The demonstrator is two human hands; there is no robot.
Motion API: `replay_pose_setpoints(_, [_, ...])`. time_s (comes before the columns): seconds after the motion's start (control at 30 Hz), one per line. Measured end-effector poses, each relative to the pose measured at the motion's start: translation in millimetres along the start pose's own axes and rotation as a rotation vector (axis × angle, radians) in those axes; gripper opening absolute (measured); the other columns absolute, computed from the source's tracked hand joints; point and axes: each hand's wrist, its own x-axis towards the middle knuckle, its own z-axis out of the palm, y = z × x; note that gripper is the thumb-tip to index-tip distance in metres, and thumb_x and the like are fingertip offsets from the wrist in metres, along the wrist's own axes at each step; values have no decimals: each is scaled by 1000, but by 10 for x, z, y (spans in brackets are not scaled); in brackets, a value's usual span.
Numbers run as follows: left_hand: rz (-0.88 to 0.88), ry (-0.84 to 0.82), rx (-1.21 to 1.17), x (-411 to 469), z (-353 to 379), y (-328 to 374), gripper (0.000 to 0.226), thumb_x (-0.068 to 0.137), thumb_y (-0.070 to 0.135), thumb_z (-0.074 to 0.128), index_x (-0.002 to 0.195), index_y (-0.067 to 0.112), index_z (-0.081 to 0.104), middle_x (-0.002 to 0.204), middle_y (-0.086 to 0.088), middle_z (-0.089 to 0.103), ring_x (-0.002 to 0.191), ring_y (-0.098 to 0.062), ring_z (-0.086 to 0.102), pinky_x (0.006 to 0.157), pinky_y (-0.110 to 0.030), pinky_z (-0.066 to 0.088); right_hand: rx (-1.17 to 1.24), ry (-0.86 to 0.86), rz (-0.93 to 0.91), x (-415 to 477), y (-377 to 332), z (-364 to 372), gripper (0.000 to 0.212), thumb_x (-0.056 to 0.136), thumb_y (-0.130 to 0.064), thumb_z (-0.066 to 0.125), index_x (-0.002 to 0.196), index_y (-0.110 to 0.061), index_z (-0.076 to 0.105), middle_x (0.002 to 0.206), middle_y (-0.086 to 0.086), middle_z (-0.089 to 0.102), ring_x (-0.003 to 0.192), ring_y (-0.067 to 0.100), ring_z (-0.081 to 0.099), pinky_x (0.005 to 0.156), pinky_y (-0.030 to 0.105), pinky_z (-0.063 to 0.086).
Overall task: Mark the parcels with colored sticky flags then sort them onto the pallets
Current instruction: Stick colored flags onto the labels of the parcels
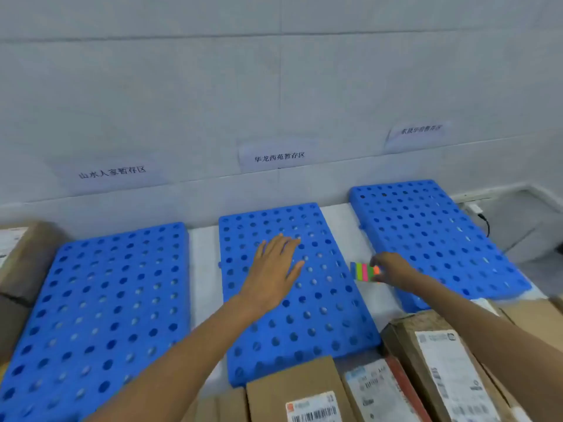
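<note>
Pinching the pad of colored sticky flags [364, 271] at its right end, the right hand [393, 268] keeps it at the white gap between the middle pallet [304, 315] and the right pallet [426, 233]. The left hand [274, 269] is flat with fingers straight and spread over the middle pallet's far half. Cardboard parcels [298, 388] line the near edge, and the left pallet [100, 300] is bare.

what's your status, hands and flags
Left hand open, flat over middle pallet. Right hand pinching sticky flags beside it. Parcels at near edge, off the pallets.
</note>
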Motion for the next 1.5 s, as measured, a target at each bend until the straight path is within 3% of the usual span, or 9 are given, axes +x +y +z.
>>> replay_pose_setpoints(0.2, [236,118,97,747,393,-301,42,99,18,38,141,14,37,139,-2,41,135,-20,32,115,-33,18,-68,-56,12,556,100,376,85,72,-36,78,139,-13,31,132,14,37,119,32,42,96,36,39])
replay_pose_setpoints(0.37, [327,186,168,793,495,-420,41,96,18,42,137,14,41,134,-4,46,129,-21,37,109,-32,26,-95,-97,23,667,166,570,66,73,-35,78,121,-10,41,117,8,46,95,25,47,76,33,38])
replay_pose_setpoints(0.5, [196,228,50,533,471,-438,38,97,19,41,135,13,42,136,-7,44,129,-24,36,105,-38,31,-36,-100,93,692,129,520,34,81,-32,70,90,-11,44,84,6,49,66,20,42,60,31,34])
replay_pose_setpoints(0.63, [91,162,-22,26,706,-425,38,97,22,42,135,15,40,134,-9,43,122,-26,43,99,-45,42,-67,-105,88,531,148,763,43,83,-38,68,57,-13,44,51,5,41,48,20,32,53,29,30])
replay_pose_setpoints(0.8, [-81,141,-173,-194,714,-275,40,99,22,42,138,13,36,136,-11,43,86,-23,57,75,-35,47,50,-51,100,323,-14,719,43,78,-35,74,62,-19,37,40,2,40,43,19,30,56,34,32])
replay_pose_setpoints(1.0, [-212,-27,-235,-22,882,-120,49,100,31,40,144,15,25,141,-11,40,76,-19,51,62,-29,40,198,-41,125,256,-91,789,56,78,-32,74,110,-6,36,89,5,51,57,13,46,50,26,38])
replay_pose_setpoints(1.13, [-205,-61,-272,126,939,7,50,98,34,43,143,17,28,140,-9,42,93,-19,53,78,-29,37,213,-35,150,288,-1,758,47,75,-33,77,70,-13,35,62,2,37,45,15,34,43,24,31])
replay_pose_setpoints(1.23, [-186,-74,-295,151,962,82,47,98,32,43,142,17,30,141,-9,41,88,-19,57,76,-28,39,164,-25,179,249,15,764,54,72,-38,78,63,-14,30,60,3,33,47,17,32,44,27,31])
replay_pose_setpoints(1.5, [-191,-90,-302,107,1025,49,46,99,33,43,140,16,33,133,-7,44,78,-12,53,74,-28,38,71,-14,217,177,-50,754,61,74,-41,75,109,-2,43,91,9,50,63,19,48,54,28,40])
